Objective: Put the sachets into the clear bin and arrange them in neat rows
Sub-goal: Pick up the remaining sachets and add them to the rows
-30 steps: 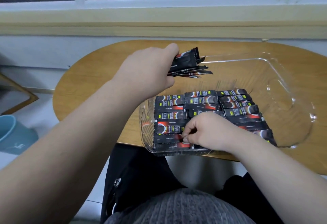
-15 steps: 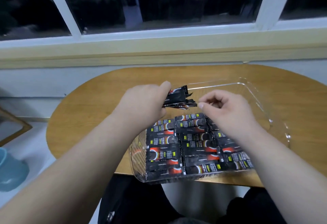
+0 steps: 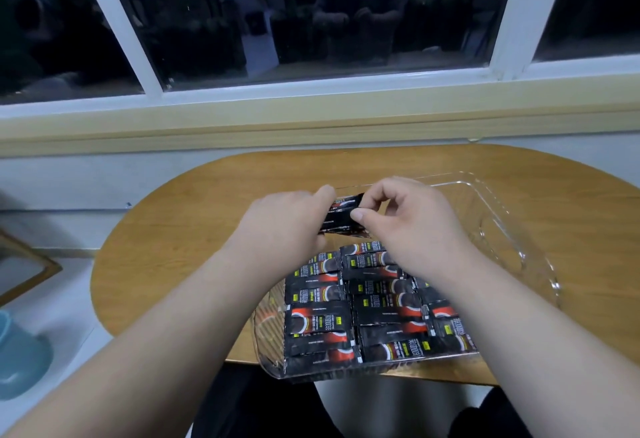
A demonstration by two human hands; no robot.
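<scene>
Progress: my right hand came up off the rows below and now pinches one sachet off the bundle my left hand grips, next for the bin.

Table: I see a wooden top with rounded ends, its 12 o'clock edge close to the wall below the window.
Bin: one clear plastic bin rests directly on the wood, running from mid-table to the 6 o'clock edge.
Overhang: its near wall seems to stick out just past that edge, though glare on the plastic leaves me unsure.
Bare wood: a broad patch at 9 o'clock, a strip at 12, another at 3.
</scene>
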